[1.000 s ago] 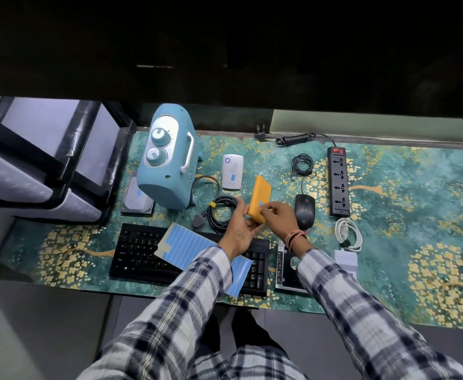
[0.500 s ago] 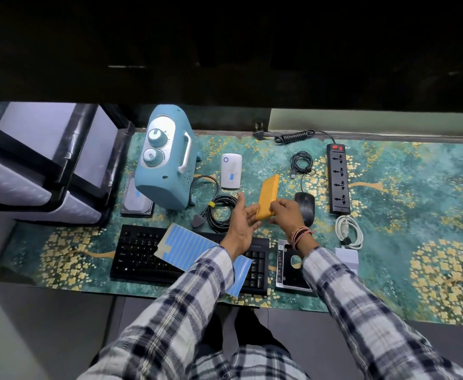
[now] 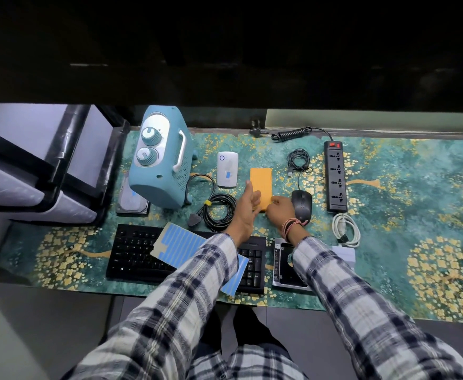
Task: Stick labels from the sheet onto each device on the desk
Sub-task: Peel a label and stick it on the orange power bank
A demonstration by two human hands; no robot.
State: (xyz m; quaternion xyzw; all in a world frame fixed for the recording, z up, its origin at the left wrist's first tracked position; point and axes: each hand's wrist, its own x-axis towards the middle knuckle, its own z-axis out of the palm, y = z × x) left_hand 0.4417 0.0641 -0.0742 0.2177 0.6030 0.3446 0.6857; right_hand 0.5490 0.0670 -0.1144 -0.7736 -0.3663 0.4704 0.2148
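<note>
The orange device (image 3: 261,182) lies flat on the desk mat between the white device (image 3: 227,168) and the black mouse (image 3: 301,205). No label shows on its upper face. My right hand (image 3: 281,212) pinches its near right corner. My left hand (image 3: 246,212) is open beside its near left edge, thumb raised, fingers touching the edge. The label sheet (image 3: 181,246), with blue strips, rests on the black keyboard (image 3: 134,253), partly under my left sleeve. Blue labels show on the white device and on the hard drive (image 3: 132,201).
A teal appliance with two knobs (image 3: 161,157) stands at the back left, its black cable (image 3: 219,212) coiled beside it. A power strip (image 3: 335,175), white cable (image 3: 345,229), drive caddy (image 3: 286,267) and white adapter (image 3: 347,253) lie to the right. Stacked bins (image 3: 46,165) flank the left.
The orange device went from held upright in both hands to lying flat on the mat, farther from me. My left hand let go and opened; my right hand stayed on its corner.
</note>
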